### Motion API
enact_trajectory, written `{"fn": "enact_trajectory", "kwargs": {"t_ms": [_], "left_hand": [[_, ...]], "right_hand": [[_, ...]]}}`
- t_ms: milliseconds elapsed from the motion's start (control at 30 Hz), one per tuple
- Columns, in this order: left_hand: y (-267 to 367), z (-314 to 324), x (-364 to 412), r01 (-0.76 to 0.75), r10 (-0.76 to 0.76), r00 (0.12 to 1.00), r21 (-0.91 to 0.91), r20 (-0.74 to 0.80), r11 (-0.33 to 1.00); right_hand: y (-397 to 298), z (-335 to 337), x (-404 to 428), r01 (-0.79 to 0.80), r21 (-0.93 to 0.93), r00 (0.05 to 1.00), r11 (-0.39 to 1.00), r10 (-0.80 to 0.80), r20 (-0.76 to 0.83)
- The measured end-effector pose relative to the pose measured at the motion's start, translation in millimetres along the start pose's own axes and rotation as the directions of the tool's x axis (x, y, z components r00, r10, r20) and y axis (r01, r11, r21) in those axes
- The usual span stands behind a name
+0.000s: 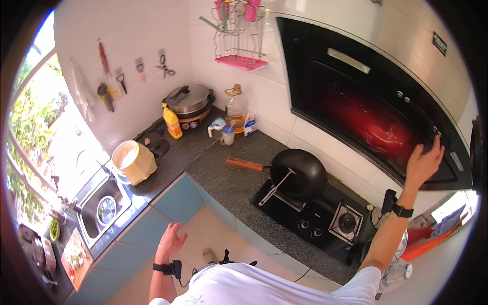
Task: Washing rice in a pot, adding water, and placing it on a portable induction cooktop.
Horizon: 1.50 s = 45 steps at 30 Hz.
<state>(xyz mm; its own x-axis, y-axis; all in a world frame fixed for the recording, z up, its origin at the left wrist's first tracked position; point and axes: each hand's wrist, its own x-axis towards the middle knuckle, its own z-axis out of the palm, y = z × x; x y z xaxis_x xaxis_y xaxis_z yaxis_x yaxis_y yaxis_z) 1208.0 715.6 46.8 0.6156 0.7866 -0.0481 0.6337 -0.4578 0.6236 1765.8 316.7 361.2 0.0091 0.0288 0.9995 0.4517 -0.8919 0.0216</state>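
Observation:
My right hand is raised to the black range hood, index finger stretched out to the round control buttons near its lower right. The fingertip is at or touching a button; I cannot tell which. That hand holds nothing. My left hand hangs in the air before the blue cabinets, fingers loosely apart and nothing in it. Below the hood, a black wok with a wooden handle stands on the left burner of a black gas cooktop. A silver metal handle crosses the wok's near side.
The right burner is bare. An electric pan, yellow bottle, oil jug and lidded cup stand in the corner. Left are a cream container, a sink and a cutting board with chopped food.

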Motion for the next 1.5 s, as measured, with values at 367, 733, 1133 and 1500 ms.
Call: {"fn": "enact_trajectory", "kwargs": {"t_ms": [367,733,1133,1500], "left_hand": [[-3,6,-3,0.043,-0.043,0.998,-0.012,0.052,0.999],[-5,12,14,-0.063,0.063,0.998,0.014,0.005,0.998],[-11,-22,143,-0.121,0.102,0.988,-0.17,-0.12,0.978],[-26,-16,412,0.11,-0.047,0.992,-0.648,0.114,0.754]], "right_hand": [[32,11,12,-0.017,-0.421,0.993,0.907,0.064,0.098],[-10,-27,-8,-0.003,-0.192,0.982,0.981,0.039,0.183],[-213,-45,-223,-0.39,0.366,0.649,0.845,-0.03,0.76],[-298,-44,-279,-0.494,0.035,0.363,0.869,0.169,0.916]]}}
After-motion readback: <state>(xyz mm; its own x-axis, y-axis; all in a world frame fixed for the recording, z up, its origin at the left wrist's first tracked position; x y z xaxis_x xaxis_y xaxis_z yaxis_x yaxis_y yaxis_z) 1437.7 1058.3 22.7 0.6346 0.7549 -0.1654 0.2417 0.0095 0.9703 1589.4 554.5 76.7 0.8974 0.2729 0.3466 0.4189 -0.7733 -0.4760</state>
